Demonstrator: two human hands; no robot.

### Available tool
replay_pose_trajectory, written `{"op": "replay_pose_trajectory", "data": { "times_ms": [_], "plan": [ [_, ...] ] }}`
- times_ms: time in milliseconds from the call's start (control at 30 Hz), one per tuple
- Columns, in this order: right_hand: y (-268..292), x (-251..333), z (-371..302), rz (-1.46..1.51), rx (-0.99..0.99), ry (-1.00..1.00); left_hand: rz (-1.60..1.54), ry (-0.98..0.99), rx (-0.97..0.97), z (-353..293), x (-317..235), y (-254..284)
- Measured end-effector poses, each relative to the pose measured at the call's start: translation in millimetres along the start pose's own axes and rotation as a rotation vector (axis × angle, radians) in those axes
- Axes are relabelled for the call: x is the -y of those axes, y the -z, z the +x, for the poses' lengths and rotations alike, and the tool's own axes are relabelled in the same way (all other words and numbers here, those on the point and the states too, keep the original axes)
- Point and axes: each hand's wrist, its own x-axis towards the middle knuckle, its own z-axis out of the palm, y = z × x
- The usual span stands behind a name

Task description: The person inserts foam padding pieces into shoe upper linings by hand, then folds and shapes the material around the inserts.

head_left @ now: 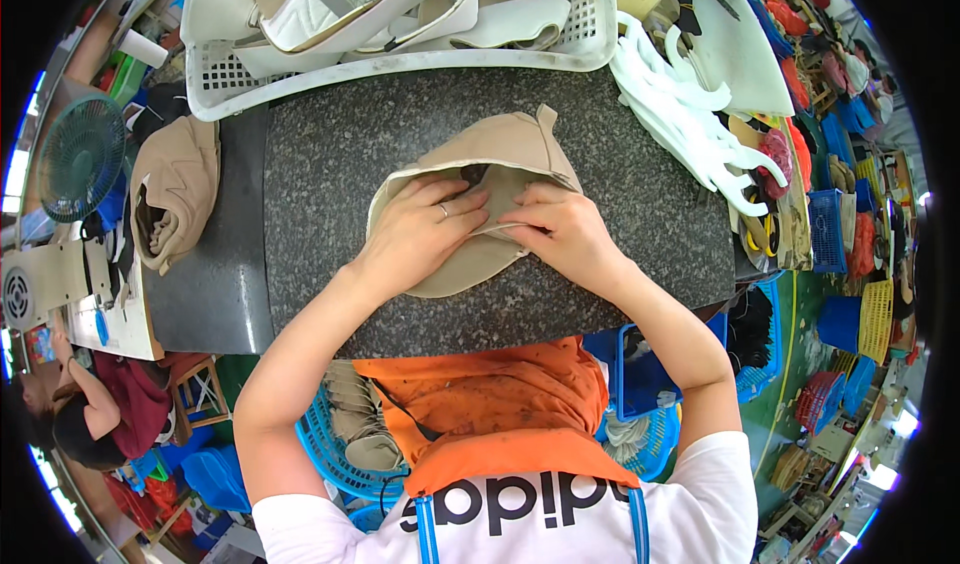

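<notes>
A beige, pouch-like sewn piece lies on the speckled dark stone tabletop, its wide mouth facing me. Its exact kind I cannot tell. My left hand, with a ring on one finger, rests over the mouth's left part, fingers bent around the material inside. Opposite it, my right hand pinches a pale inner edge between thumb and fingers. The fingertips of both hands come close together at the middle of the opening. Part of the inside is hidden behind the hands.
A white plastic basket of white and beige pieces stands at the far edge. White curved strips lie at far right. Another beige piece and a fan are at left. Blue baskets flank my orange apron.
</notes>
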Motion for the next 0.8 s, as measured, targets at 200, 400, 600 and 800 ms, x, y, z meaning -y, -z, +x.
{"op": "replay_pose_trajectory", "data": {
  "times_ms": [200, 400, 600, 800],
  "plan": [
    [8.3, -22.7, -1.8, -0.001, 0.061, 0.372, -0.001, -0.231, 0.058, -16.1, -0.2, 7.5],
    [30.8, 8.1, -40.5, -0.141, 0.376, 0.767, 0.108, -0.158, 0.226, -22.3, -31.7, 32.9],
    [-7.7, 69.9, 58.5, -0.159, 0.108, 0.829, 0.05, 0.202, -0.092, 33.5, -82.7, -34.5],
    [62.9, 17.3, -12.6, -1.234, 0.172, 0.489, 0.121, 0.233, 0.088, 46.2, -80.6, -19.2]
  ]
}}
